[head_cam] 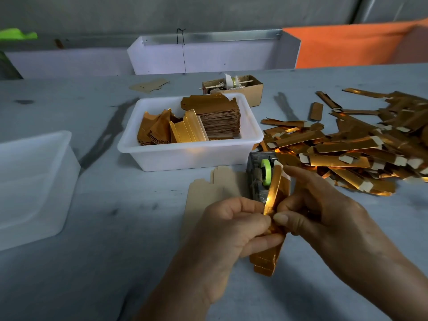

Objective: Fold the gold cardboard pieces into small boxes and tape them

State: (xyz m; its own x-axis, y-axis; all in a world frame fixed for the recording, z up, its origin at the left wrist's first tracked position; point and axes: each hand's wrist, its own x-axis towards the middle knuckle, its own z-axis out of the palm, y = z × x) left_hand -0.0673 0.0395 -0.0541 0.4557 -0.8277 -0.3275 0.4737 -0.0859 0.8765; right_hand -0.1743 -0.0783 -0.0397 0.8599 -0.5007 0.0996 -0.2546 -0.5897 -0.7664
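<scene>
Two hands: the left hand (228,224) and right hand (323,206) both pinch one gold cardboard piece (274,213), fingers curled round it; it is held above the worktop (104,262), just in front of the tape dispenser (262,176)
Progress: judged well under way but far from over; the piece in hand looks part-folded, and whether any tape is on it cannot be told
Done: a large heap of folded boxes (352,147) lies on the right of the worktop, flattened long sleeves with pale end tabs showing
Left: the white tub (192,154) behind the hands holds a tall stack of unfolded blanks (220,119) plus looser ones; two flat blanks (213,188) lie brown side up just left of the dispenser
Piece in hand: long and narrow, shiny gold outside, dull brown inside; held upright and bent along its length, a pale flap at the top end; dotted crease lines show near the lower end
Tape: green roll (266,171) seated in the dispenser
</scene>
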